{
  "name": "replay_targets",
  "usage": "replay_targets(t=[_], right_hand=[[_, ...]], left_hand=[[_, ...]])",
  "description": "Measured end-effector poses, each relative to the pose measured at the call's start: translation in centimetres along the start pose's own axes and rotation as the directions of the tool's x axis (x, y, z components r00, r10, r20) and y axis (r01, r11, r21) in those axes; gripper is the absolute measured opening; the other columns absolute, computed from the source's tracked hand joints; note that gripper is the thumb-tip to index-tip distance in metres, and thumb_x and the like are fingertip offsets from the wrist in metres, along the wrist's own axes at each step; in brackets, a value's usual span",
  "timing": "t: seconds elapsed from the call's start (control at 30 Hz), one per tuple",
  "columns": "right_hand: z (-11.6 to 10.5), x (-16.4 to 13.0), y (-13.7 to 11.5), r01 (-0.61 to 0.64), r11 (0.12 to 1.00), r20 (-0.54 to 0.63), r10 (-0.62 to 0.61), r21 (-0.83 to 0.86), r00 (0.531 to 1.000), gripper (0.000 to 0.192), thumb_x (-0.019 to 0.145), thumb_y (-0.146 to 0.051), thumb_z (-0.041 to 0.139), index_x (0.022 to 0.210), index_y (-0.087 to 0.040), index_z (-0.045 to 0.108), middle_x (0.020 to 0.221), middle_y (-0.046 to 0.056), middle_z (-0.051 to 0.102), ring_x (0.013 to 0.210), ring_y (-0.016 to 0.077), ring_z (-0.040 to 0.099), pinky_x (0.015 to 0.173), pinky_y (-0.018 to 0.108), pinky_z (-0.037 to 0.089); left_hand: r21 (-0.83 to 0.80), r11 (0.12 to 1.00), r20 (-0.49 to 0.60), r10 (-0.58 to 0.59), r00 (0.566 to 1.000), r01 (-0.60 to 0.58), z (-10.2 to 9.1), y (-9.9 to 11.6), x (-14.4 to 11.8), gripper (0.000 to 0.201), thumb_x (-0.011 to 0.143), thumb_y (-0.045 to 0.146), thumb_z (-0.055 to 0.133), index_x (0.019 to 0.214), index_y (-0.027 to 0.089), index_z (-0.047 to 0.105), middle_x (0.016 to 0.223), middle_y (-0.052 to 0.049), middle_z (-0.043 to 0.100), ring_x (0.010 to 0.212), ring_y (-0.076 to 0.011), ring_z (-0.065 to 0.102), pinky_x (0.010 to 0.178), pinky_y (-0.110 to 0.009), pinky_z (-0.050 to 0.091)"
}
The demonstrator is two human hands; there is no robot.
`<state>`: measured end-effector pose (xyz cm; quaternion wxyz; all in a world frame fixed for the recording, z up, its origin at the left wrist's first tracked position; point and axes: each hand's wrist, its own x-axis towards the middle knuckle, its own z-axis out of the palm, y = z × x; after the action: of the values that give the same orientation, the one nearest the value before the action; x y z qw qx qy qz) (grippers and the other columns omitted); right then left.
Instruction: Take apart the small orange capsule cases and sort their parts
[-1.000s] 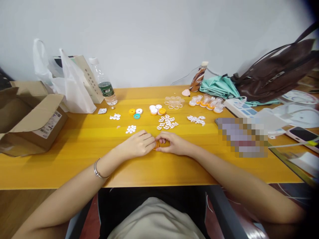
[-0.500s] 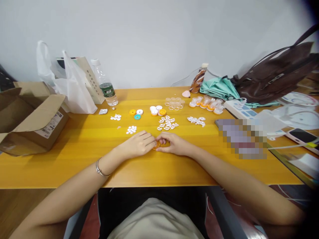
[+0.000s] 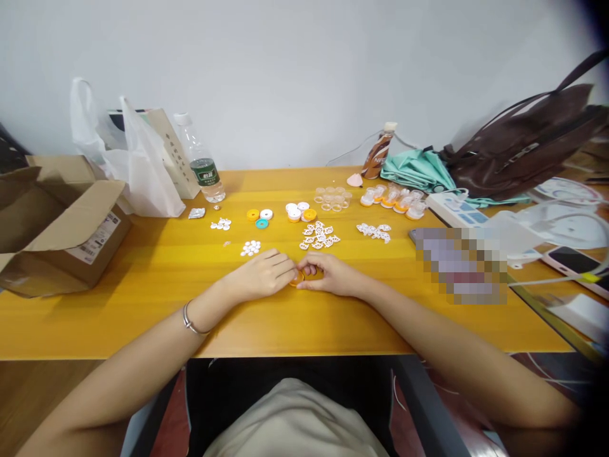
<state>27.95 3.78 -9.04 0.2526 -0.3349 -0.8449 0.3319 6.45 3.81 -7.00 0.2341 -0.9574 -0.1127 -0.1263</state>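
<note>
Orange cap sat on the table, pinched between left hand and right hand, fingertips of both gripping it, mostly hidden.

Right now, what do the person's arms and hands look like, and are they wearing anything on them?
Both arms are bare up to where the picture ends: no sleeves, no gloves. The left hand has a thin silver bangle round the wrist. The right hand shows no ring, watch or band. No markings or cables are visible on either arm.
</note>
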Motion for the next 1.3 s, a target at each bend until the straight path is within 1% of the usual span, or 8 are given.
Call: replay_targets(t=[0.47,0.67,0.8,0.93,1.03,1.13,1.2,1.3], right_hand=[[-0.2,0.0,-0.1,0.009,1.000,0.008,-0.009,0.007,1.000,0.029,0.069,-0.036,0.069,0.084,-0.014,0.058,0.071,-0.001,0.049,0.066,0.0096,0.046,0.062,0.023,0.040],[-0.2,-0.1,-0.3,0.007,1.000,0.014,-0.006,-0.005,1.000,0.028,0.071,-0.037,0.067,0.086,-0.016,0.059,0.071,-0.001,0.048,0.067,0.0100,0.045,0.063,0.023,0.040],[-0.3,-0.1,-0.5,-0.008,1.000,0.027,0.009,-0.020,1.000,0.026,0.072,-0.035,0.066,0.089,-0.016,0.059,0.073,-0.001,0.050,0.068,0.0101,0.046,0.064,0.023,0.040],[-0.4,-0.2,-0.7,-0.033,0.999,0.043,0.035,-0.034,0.998,0.026,0.073,-0.032,0.065,0.090,-0.015,0.058,0.075,0.000,0.051,0.069,0.0100,0.047,0.065,0.023,0.041],[-0.4,-0.3,-0.7,-0.032,0.999,0.044,0.033,-0.034,0.998,0.024,0.072,-0.030,0.065,0.091,-0.016,0.057,0.077,0.000,0.051,0.070,0.0101,0.047,0.066,0.023,0.041],[-0.4,-0.3,-0.8,-0.028,0.999,0.035,0.029,-0.035,0.999,0.024,0.072,-0.028,0.064,0.091,-0.016,0.056,0.077,0.000,0.051,0.070,0.0101,0.047,0.065,0.023,0.042],[-0.4,-0.3,-0.8,-0.028,0.999,0.032,0.029,-0.038,0.999,0.024,0.072,-0.027,0.064,0.091,-0.016,0.055,0.077,0.000,0.051,0.069,0.0102,0.047,0.065,0.023,0.042],[-0.4,-0.3,-0.9,-0.022,0.999,0.034,0.023,-0.041,0.999,0.023,0.072,-0.026,0.063,0.091,-0.017,0.056,0.077,0.000,0.051,0.070,0.0104,0.048,0.066,0.023,0.042]], left_hand=[[-0.079,0.996,0.010,-0.030,1.000,0.031,0.5,-0.2,-0.2,0.017,0.091,0.019,0.041,0.083,0.014,0.055,0.080,-0.005,0.059,0.074,-0.0151,0.049,0.065,-0.030,0.033],[-0.251,0.953,-0.012,-0.176,0.984,0.168,0.2,0.1,0.3,0.018,0.090,0.023,0.041,0.086,0.016,0.056,0.078,-0.004,0.061,0.072,-0.0137,0.051,0.066,-0.027,0.036],[-0.332,0.899,-0.020,-0.308,0.951,0.284,-0.9,-1.5,-0.6,0.014,0.087,0.025,0.046,0.084,0.017,0.056,0.078,-0.003,0.062,0.072,-0.0136,0.053,0.066,-0.026,0.037],[-0.333,0.782,0.017,-0.553,0.833,0.527,-2.6,-5.3,-4.0,0.011,0.081,0.024,0.049,0.077,0.017,0.056,0.075,-0.003,0.062,0.071,-0.0139,0.054,0.069,-0.026,0.040],[-0.280,0.572,0.219,-0.744,0.631,0.771,-3.2,-7.9,-7.1,0.013,0.073,0.029,0.054,0.073,0.017,0.058,0.074,-0.003,0.064,0.070,-0.0153,0.057,0.064,-0.024,0.041],[-0.208,0.408,0.441,-0.773,0.457,0.889,-2.8,-9.3,-9.1,0.018,0.069,0.034,0.054,0.072,0.017,0.060,0.071,-0.002,0.066,0.066,-0.0159,0.058,0.060,-0.023,0.041],[-0.197,0.382,0.511,-0.746,0.427,0.903,-2.3,-9.5,-9.5,0.021,0.069,0.037,0.053,0.072,0.017,0.061,0.071,-0.002,0.067,0.066,-0.0162,0.058,0.059,-0.023,0.041],[-0.212,0.396,0.540,-0.714,0.445,0.893,-1.7,-9.5,-9.4,0.024,0.069,0.040,0.052,0.073,0.018,0.062,0.073,-0.002,0.067,0.065,-0.0158,0.058,0.058,-0.022,0.040]])
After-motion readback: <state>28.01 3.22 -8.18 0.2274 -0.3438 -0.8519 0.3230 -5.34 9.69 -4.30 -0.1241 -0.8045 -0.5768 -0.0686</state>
